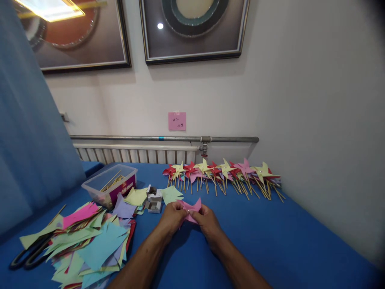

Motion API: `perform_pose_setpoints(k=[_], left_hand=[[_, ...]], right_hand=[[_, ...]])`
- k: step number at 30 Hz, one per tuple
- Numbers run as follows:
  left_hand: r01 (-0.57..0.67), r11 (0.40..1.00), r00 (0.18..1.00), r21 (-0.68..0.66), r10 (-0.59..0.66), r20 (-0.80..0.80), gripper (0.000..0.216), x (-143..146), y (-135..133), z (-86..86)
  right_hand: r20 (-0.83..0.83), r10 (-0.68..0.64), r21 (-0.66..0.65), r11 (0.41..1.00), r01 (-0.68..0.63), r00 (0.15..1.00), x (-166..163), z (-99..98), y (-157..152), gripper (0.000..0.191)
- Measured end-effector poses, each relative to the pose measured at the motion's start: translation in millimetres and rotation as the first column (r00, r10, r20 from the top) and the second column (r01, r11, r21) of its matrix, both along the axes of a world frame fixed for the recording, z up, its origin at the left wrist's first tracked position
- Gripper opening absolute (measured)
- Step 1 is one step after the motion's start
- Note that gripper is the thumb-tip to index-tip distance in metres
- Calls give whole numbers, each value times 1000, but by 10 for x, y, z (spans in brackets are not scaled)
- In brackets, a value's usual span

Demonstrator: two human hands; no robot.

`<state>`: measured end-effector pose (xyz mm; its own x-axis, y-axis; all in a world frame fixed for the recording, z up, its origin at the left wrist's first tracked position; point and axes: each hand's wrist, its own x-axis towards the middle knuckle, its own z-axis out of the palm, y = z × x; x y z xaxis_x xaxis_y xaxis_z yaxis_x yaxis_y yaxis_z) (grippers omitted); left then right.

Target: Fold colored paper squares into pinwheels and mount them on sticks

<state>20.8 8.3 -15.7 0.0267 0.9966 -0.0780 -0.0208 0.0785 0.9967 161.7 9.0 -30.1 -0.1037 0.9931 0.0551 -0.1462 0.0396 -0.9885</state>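
Observation:
A pink paper pinwheel point(194, 206) with its corners folded in is held above the blue cloth, between my two hands. My left hand point(172, 218) pinches its left side, the thumb close to the middle. From the right, my right hand point(209, 225) grips it, thumb and fingers near the centre, where a small pale spot shows. No stick can be seen on it. Just beyond my left hand lies a pale green cut paper square point(172, 194). Two small open white boxes point(154, 205) stand left of that, their contents too small to make out.
Finished pinwheels on sticks point(216, 174) lie in a row along the back. On the left are a heap of cut coloured papers point(99, 241), black-handled scissors point(31, 251) and a clear plastic tub point(90, 185) with wooden sticks. A blue curtain point(30, 120) hangs at far left.

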Motion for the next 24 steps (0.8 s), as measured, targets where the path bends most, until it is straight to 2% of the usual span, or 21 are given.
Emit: perform_pose_setpoints(k=[8, 15, 19, 24], left_hand=[[1, 1000, 1000, -5, -1, -1, 24, 6, -17, 30], [-7, 1000, 1000, -2, 7, -14, 24, 1, -15, 24], [0, 1000, 1000, -7, 0, -21, 25, 3, -14, 19], [9, 1000, 999, 30, -10, 52, 29, -17, -47, 113]], right_hand=[[-7, -13, -13, 1000, 13, 1000, 8, -77, 59, 37], [-1, -29, -21, 999, 29, 1000, -7, 18, -16, 30], [-12, -21, -32, 999, 20, 1000, -4, 46, -31, 32], [-83, -13, -49, 999, 9, 996, -1, 35, -32, 31]])
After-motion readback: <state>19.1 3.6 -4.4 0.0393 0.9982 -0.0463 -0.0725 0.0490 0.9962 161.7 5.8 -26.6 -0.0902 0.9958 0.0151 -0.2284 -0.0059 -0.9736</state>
